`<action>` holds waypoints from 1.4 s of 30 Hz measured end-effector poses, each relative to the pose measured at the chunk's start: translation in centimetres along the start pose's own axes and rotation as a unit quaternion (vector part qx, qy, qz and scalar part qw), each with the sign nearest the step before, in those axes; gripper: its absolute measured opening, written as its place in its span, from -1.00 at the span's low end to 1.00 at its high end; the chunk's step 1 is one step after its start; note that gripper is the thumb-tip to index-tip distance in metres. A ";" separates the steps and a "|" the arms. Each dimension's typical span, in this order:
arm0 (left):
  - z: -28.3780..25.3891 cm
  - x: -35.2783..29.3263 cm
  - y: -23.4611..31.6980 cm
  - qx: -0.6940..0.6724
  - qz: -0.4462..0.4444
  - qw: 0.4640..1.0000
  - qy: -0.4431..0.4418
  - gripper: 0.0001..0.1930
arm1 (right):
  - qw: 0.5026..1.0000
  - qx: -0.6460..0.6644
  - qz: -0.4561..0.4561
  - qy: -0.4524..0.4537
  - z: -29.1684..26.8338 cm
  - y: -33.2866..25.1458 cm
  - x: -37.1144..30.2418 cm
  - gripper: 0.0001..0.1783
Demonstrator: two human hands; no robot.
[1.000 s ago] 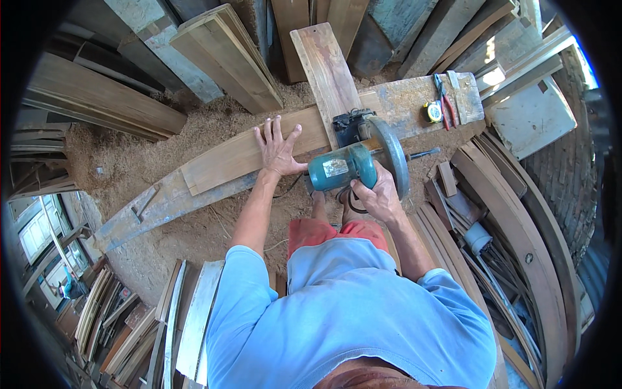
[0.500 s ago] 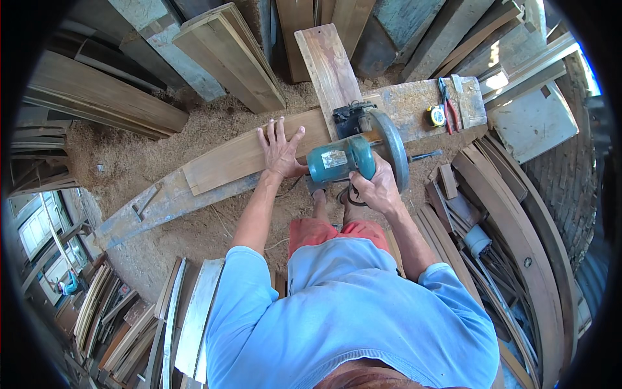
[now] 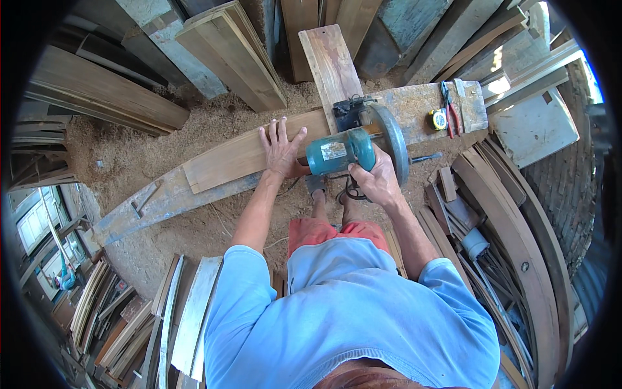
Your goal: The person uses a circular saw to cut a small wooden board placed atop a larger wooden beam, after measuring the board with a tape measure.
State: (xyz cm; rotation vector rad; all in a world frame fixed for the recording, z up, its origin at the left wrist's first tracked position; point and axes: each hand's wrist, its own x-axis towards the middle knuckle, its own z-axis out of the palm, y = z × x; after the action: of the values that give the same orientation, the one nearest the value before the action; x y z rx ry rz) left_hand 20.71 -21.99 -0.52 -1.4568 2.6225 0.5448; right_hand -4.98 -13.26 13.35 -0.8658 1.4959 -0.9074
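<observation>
My right hand [image 3: 376,178] is wrapped round the handle of a teal circular saw [image 3: 334,153], whose round grey blade guard [image 3: 394,146] faces right. The saw sits across a light brown plank [image 3: 230,159] laid along the workbench [image 3: 155,198]. My left hand [image 3: 283,153] presses on the plank just left of the saw motor, fingers spread and thumb apart. A wider board [image 3: 329,61] with a small hole at its far end lies crosswise, reaching from the saw's base away from me. The blade's contact with the wood is hidden beneath the saw.
On the bench's right end lie a yellow tape measure [image 3: 437,119], red-handled pliers [image 3: 453,118] and a flat strip. Stacked boards [image 3: 230,58] lean along the far side. Curved timbers [image 3: 518,246] and offcuts crowd the right. Sawdust [image 3: 110,155] covers the floor; a cord runs below the saw.
The saw has shifted very slightly, with my right hand still on its handle. My left hand stays in nearly the same place on the plank. The view has moved a little.
</observation>
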 end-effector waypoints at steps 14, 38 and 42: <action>0.3 -0.1 0.1 0.003 -0.007 1.000 0.004 0.26 | 0.996 -0.072 -0.021 0.054 -1.3 0.1 -4.1 -0.62; 0.6 -0.1 -0.2 0.033 0.025 0.999 0.031 0.30 | 0.988 0.012 0.074 0.133 -7.1 3.2 -11.4 -0.60; 0.6 -0.1 -0.2 0.033 0.024 0.999 0.029 0.30 | 0.988 -0.001 0.078 0.135 -7.3 3.7 -11.1 -0.60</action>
State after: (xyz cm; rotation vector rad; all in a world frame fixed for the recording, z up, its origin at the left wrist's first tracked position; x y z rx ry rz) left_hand 20.91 -21.79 -1.10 -1.4143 2.6978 0.4227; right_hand -11.25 -1.08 15.30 -0.6346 1.7713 -0.9340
